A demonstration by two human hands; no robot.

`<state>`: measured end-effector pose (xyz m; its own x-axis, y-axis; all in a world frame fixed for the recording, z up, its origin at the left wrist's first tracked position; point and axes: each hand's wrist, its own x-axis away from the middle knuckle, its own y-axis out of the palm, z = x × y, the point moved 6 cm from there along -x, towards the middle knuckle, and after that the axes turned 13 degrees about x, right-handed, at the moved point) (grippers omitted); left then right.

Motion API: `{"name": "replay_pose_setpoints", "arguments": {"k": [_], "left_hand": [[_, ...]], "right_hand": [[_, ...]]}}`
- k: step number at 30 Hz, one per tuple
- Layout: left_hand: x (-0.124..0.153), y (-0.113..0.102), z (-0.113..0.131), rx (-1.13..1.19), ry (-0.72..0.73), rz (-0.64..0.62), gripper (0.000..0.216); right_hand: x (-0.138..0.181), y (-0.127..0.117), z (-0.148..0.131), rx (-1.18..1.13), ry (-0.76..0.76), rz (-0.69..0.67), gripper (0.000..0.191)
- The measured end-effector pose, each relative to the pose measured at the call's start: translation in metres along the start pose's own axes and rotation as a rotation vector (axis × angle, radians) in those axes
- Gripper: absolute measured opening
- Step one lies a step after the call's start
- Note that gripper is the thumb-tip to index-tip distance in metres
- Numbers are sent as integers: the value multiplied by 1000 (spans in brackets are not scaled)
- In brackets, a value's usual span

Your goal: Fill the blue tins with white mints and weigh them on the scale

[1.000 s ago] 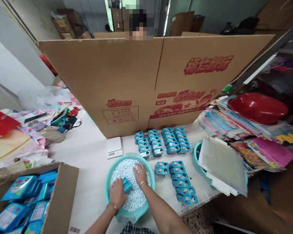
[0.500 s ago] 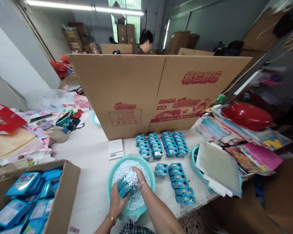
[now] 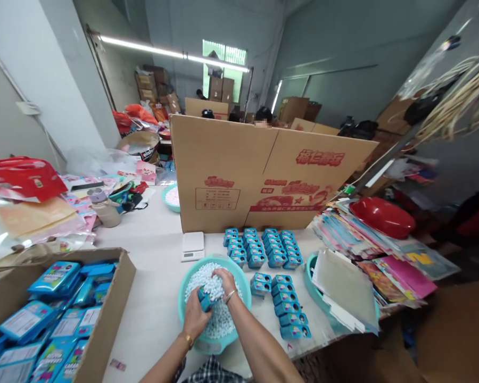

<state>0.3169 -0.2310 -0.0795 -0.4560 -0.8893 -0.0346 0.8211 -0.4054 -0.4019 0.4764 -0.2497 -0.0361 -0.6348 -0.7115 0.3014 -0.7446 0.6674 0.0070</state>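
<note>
Small blue box [image 3: 204,299]: glossy, printed label, held over teal basin [image 3: 181,311] of white pellets [image 3: 222,320] at counter [image 3: 155,298] front edge.
Box mostly hidden by your fingers and heaped pellets; opening not visible.
Your left hand [image 3: 195,318]: fingers clenched round box from below.
Your right hand [image 3: 226,283]: fingers curled over pellet heap on box; grip unclear.
Forearms cut off at lower edge.
</note>
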Motion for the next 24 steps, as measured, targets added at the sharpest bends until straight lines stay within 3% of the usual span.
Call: {"name": "replay_pose_setpoints", "arguments": {"k": [5,16,24], "left_hand": [[-4,-2,5,57,18,7,72],[-7,-3,-13,181,30,5,74],[-20,-4,-20,164,14,2,74]], "right_hand": [[-3,3,-4,-14,-33,-17,25],[6,3,-7,-46,-48,-57,21],[-2,2,3,-75,-63,7,22]]}}
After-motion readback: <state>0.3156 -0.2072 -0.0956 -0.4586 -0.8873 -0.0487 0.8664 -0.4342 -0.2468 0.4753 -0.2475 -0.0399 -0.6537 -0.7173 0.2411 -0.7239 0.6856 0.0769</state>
